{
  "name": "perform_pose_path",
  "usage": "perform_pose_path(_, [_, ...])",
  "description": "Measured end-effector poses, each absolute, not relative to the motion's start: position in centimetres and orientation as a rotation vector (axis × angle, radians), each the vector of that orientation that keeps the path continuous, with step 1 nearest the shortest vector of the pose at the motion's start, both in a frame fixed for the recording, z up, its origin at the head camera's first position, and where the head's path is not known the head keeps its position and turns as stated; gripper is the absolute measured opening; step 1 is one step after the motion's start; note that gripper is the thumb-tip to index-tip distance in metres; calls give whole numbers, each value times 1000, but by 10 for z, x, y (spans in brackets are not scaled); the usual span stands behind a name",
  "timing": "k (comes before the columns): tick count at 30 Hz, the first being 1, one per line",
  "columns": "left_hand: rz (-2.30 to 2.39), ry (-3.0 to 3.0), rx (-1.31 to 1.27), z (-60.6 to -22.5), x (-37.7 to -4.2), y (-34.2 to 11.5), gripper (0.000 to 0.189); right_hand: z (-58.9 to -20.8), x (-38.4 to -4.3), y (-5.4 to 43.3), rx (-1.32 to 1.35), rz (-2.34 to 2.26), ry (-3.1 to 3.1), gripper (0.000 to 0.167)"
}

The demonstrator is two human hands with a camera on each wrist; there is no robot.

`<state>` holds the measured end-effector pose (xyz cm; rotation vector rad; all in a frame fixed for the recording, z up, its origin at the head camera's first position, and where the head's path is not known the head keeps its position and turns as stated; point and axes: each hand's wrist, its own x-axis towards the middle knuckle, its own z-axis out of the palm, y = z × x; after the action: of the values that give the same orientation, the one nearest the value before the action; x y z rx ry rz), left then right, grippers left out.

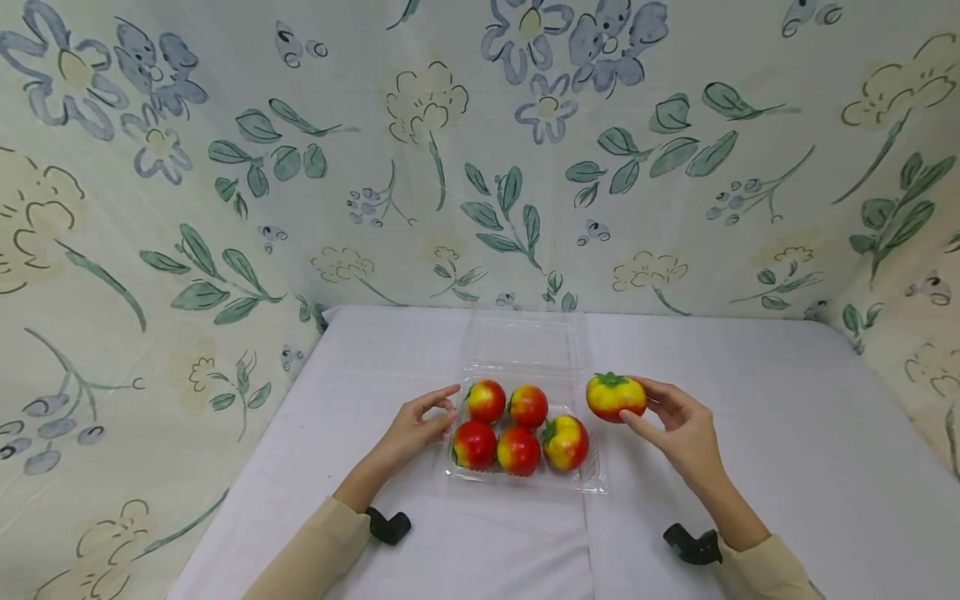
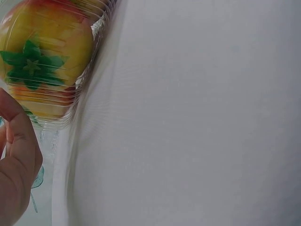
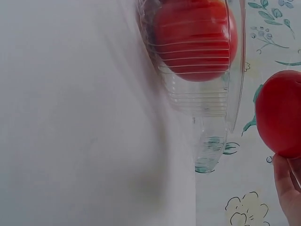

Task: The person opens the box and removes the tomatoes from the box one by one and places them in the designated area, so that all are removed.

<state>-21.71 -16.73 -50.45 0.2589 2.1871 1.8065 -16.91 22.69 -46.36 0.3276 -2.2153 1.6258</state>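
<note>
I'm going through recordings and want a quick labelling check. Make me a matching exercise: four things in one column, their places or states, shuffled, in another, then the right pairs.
Column one
1. Left hand
2. Right hand
3. Clear plastic hinged box
4. Pale fabric with blue, green and yellow plant prints

Column two
A. Lid open, five round red-and-yellow fruits inside
B. Hanging beyond the table's far edge
C. Holding a red-and-yellow fruit with green leaves on top
D. At the box's left side, holding no fruit

Pairs: 1-D, 2-C, 3-A, 4-B
</note>
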Motion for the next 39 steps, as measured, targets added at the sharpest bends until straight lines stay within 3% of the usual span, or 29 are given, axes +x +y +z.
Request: perform_pose_path(39, [1800, 2188, 252, -503, -216, -168, 50, -489, -202, 254, -48, 1614, -2299, 50])
